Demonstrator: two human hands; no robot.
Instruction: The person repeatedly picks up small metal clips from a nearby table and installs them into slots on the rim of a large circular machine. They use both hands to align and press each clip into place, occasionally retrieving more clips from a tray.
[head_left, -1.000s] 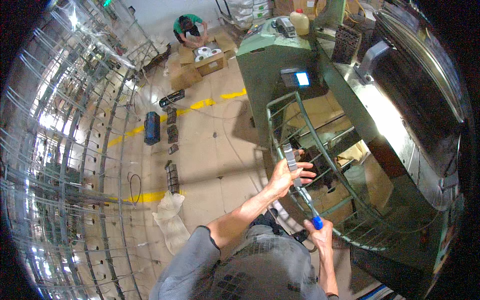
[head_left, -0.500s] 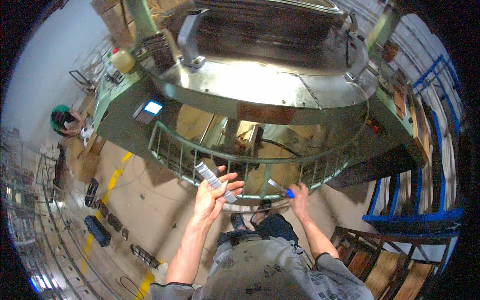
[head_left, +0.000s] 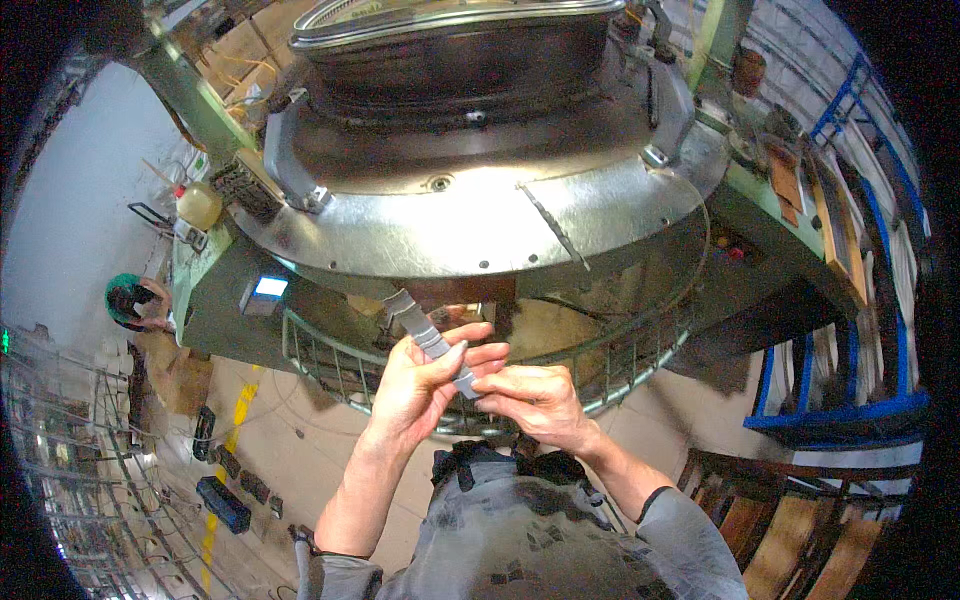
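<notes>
A short stack of thin grey metal strips (head_left: 420, 328), its layers stepped along its length, lies slantwise across my left hand (head_left: 412, 385). My left thumb presses it against the palm, while the other fingers stretch out past it to the right. My right hand (head_left: 535, 402) has its fingers bent together at the stack's lower end, thumb and fingertips touching it. What sits inside the right fingers is hidden; the small blue-handled piece cannot be seen. Both hands are held in front of my body, before the curved railing (head_left: 610, 392) of a large round machine.
The machine's shiny metal ring (head_left: 400, 238) curves ahead, above the railing. A small lit screen (head_left: 270, 288) and a yellowish bottle (head_left: 198, 205) are at its left. Blue racks (head_left: 840, 412) stand right, wooden slats (head_left: 780, 545) lower right. Another person (head_left: 135, 302) is far left.
My right hand has moved left and now meets the stack in my left hand. The blue-handled piece it held has gone from sight. My view has shifted, showing more of the machine's top.
</notes>
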